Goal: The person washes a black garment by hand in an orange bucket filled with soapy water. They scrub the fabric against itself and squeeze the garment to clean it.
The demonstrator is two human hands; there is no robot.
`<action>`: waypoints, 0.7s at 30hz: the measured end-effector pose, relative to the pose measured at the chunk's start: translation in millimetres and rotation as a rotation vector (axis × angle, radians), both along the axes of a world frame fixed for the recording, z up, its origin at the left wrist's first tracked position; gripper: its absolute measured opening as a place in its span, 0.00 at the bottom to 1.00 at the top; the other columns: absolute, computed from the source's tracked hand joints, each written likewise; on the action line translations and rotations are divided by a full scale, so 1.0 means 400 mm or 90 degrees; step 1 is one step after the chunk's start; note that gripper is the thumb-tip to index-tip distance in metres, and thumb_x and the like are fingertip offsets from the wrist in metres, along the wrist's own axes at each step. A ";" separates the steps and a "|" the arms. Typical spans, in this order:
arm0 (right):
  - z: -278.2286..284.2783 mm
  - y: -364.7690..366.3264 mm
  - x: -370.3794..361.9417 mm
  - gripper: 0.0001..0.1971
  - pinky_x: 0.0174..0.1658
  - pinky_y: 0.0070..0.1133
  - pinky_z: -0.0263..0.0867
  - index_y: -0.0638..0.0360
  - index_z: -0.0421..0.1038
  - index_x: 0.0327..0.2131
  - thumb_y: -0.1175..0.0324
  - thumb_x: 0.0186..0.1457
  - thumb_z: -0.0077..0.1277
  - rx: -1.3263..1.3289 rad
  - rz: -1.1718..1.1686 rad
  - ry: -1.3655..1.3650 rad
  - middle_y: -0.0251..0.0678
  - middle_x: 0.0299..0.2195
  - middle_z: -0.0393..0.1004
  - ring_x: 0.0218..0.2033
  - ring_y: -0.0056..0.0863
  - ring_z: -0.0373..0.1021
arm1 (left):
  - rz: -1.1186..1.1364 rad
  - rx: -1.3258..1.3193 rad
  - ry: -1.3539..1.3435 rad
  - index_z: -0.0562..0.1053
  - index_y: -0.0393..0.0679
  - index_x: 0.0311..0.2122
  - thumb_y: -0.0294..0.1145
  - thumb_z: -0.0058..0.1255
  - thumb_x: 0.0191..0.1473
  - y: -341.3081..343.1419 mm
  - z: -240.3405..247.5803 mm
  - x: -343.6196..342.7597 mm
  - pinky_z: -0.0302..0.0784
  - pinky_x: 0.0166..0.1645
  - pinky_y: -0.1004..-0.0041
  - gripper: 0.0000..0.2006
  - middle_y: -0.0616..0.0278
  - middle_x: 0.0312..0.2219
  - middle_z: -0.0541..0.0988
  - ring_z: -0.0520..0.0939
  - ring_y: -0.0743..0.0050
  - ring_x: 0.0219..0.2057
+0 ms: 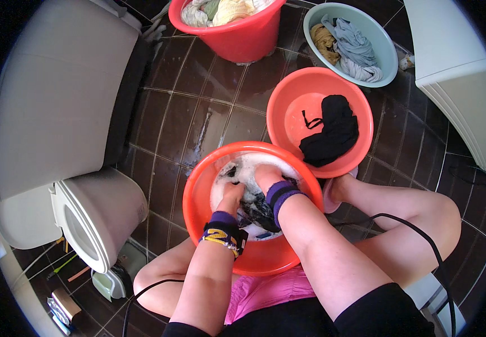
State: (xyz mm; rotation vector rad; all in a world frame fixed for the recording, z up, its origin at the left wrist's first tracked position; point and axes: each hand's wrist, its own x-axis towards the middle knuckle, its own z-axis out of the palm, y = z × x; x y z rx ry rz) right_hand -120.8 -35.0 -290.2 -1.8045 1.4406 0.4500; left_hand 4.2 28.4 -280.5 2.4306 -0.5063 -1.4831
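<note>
An orange-red basin (pixel 198 194) of soapy water stands between my bent legs. Dark, patterned wet cloth (pixel 256 209) lies in it, partly under white suds. My left hand (pixel 231 196) reaches into the left side of the basin, against the cloth, with its fingers sunk in foam. To its right, my right hand (pixel 266 175) is pushed down into the suds at the cloth's far side; its fingers are hidden. Purple and black bands circle both wrists, and the left one also carries a yellow-patterned strap.
Just beyond, a second orange-red basin (pixel 288 104) holds a black garment (pixel 335 132). Farther off stand a pale blue-green basin (pixel 386 48) of clothes and a red bucket (pixel 237 42) of light fabrics. A toilet (pixel 105 208) is at left, a white appliance (pixel 456 78) at right. A black cable (pixel 417 230) crosses my leg.
</note>
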 end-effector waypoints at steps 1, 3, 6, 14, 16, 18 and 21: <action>-0.004 0.004 0.012 0.14 0.42 0.35 0.70 0.56 0.76 0.39 0.69 0.59 0.38 0.008 0.052 0.029 0.42 0.41 0.76 0.43 0.39 0.73 | -0.032 0.034 -0.017 0.73 0.27 0.41 0.29 0.48 0.41 -0.004 -0.001 0.009 0.73 0.42 0.63 0.20 0.42 0.38 0.78 0.79 0.51 0.40; 0.001 0.017 0.043 0.13 0.41 0.35 0.70 0.55 0.76 0.40 0.70 0.57 0.41 0.017 0.162 0.081 0.40 0.41 0.77 0.44 0.38 0.73 | -0.069 0.093 -0.034 0.73 0.24 0.38 0.29 0.44 0.44 0.008 -0.022 0.044 0.71 0.43 0.61 0.19 0.38 0.38 0.77 0.78 0.46 0.42; -0.099 -0.016 -0.008 0.13 0.40 0.35 0.71 0.54 0.77 0.40 0.70 0.56 0.41 0.069 0.109 0.078 0.40 0.38 0.78 0.42 0.38 0.74 | -0.144 0.080 -0.044 0.72 0.22 0.39 0.32 0.44 0.48 -0.049 0.016 -0.026 0.72 0.42 0.62 0.20 0.39 0.37 0.78 0.79 0.48 0.41; 0.245 0.015 -0.028 0.24 0.55 0.37 0.59 0.44 0.63 0.54 0.69 0.51 0.38 -0.044 -0.279 -0.202 0.53 0.51 0.62 0.52 0.50 0.63 | 0.404 -0.186 0.166 0.68 0.35 0.49 0.48 0.49 0.53 -0.031 0.130 -0.060 0.76 0.39 0.63 0.27 0.49 0.42 0.75 0.78 0.58 0.41; 0.338 0.052 -0.038 0.21 0.53 0.37 0.61 0.44 0.68 0.49 0.68 0.50 0.40 -0.040 -0.324 -0.333 0.50 0.48 0.65 0.49 0.49 0.64 | 0.479 -0.217 0.439 0.64 0.42 0.52 0.48 0.52 0.53 -0.028 0.154 -0.038 0.75 0.43 0.64 0.26 0.56 0.42 0.73 0.75 0.62 0.45; 0.396 0.102 -0.037 0.13 0.49 0.35 0.65 0.40 0.74 0.39 0.65 0.49 0.46 -0.093 -0.329 -0.417 0.43 0.40 0.69 0.44 0.45 0.68 | 0.380 -0.427 0.461 0.66 0.47 0.52 0.50 0.46 0.57 -0.025 0.168 -0.034 0.68 0.53 0.58 0.23 0.56 0.44 0.74 0.74 0.57 0.46; 0.499 0.182 -0.058 0.10 0.46 0.34 0.66 0.42 0.74 0.36 0.64 0.47 0.48 -0.129 -0.293 -0.517 0.41 0.37 0.70 0.42 0.44 0.68 | 0.396 -0.341 0.591 0.70 0.46 0.48 0.44 0.46 0.58 -0.002 0.277 -0.029 0.71 0.51 0.63 0.17 0.58 0.42 0.76 0.75 0.65 0.43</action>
